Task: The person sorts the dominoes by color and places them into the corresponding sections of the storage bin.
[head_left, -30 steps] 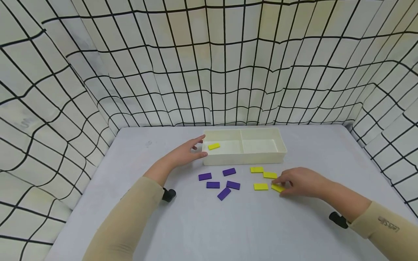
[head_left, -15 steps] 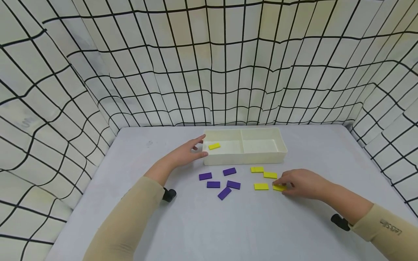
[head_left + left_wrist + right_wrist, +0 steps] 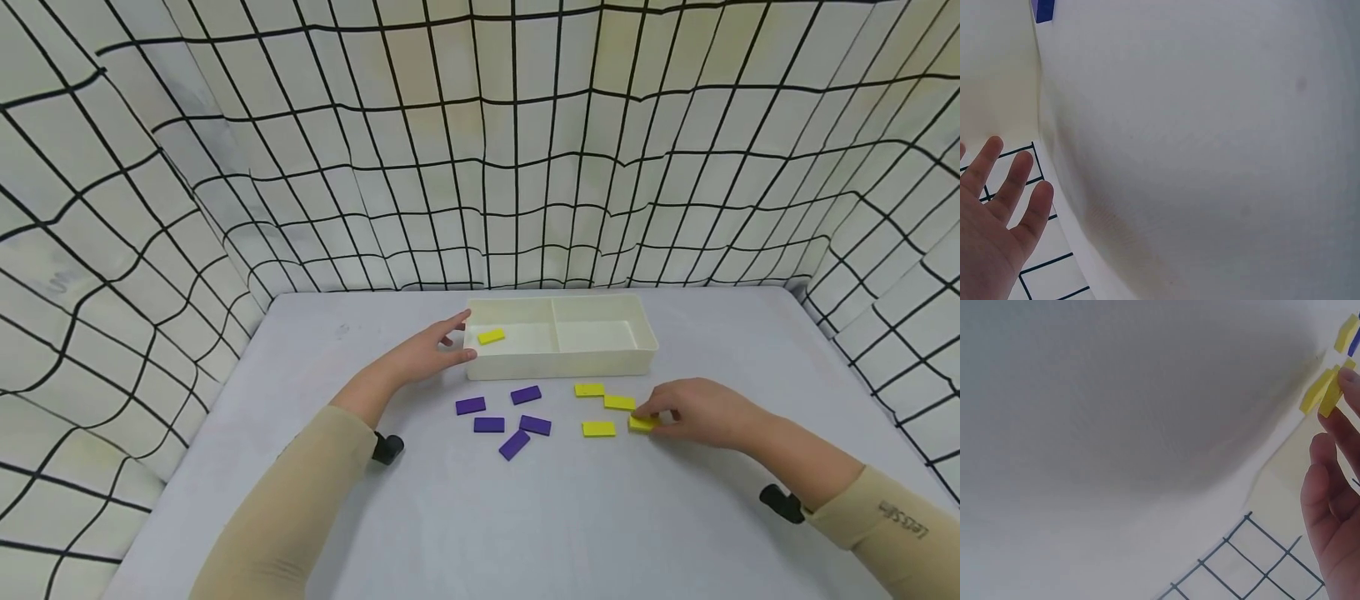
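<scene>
Black netting [image 3: 514,101]: thin cords in an uneven square grid over pale, creased sheeting [image 3: 534,58].
Bench [image 3: 555,517]: matte, pale grey-white surface.
Left sleeve [image 3: 273,508]: smooth beige fabric; forearm slants up and rightward.
Left hand [image 3: 423,354]: grip spread, thumb at the front corner of the tray's left end, forefinger at the rear.
Purple blocks [image 3: 489,425]: five flat, crisp-edged rectangles, lying at mixed angles before the tray's left half.
Yellow tray block [image 3: 491,336]: same flat shape; lies slightly turned in the left compartment.
White tray [image 3: 555,367]: smooth, rigid, low-walled rectangle; one divider, two compartments.
Loose yellow blocks [image 3: 598,429]: three flat rectangles before the tray's right half, the rear two nearly corner to corner.
Held yellow block [image 3: 642,425]: at the right hand's fingertips, just beside the loose ones; bench contact cannot be told.
Right hand [image 3: 701,411]: back upward, reaching leftward; grip pinching the held block between thumb and finger.
Right sleeve [image 3: 892,525]: beige, dark lettering near the cuff.
</scene>
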`<state>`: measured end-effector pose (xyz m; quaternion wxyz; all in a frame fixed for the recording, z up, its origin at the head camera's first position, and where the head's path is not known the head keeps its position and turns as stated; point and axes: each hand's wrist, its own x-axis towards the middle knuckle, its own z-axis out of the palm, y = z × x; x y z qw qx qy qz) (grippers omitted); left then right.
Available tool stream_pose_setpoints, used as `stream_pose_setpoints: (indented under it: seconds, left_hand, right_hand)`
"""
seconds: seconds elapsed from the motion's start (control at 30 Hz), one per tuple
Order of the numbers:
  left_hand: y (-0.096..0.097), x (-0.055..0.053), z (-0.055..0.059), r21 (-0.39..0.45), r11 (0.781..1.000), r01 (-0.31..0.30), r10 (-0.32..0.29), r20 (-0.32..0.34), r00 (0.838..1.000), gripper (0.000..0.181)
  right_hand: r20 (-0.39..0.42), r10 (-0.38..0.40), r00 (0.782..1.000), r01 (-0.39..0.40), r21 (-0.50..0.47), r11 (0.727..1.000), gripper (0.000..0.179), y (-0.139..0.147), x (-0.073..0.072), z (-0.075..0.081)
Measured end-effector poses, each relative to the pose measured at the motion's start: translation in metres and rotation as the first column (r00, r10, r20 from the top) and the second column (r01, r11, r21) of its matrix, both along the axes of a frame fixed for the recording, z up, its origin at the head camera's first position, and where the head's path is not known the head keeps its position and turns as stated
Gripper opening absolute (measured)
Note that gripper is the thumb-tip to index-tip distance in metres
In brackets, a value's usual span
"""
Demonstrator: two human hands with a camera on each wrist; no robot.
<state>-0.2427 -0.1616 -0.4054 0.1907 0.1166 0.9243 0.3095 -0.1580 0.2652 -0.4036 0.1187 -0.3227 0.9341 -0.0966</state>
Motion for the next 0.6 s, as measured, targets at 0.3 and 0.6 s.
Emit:
stream_pose_setpoints:
  seconds: [0.3,0.6]
  left_hand:
    - [0.0,-0.003,-0.003,-0.007,1.0,-0.004,0.004,0.0,1.0,0.086]
    - [0.001,-0.001,-0.001,0.004,1.0,-0.007,0.007,0.007,1.0,0.085]
  right_hand:
    - [0.01,-0.003,1.0,0.004,-0.018,1.0,0.03,0.001,-0.006,0.014]
    - [-0.049,0.027,0.998,-0.029,-0.043,0.999,0.031,-0.007,-0.016,0.035]
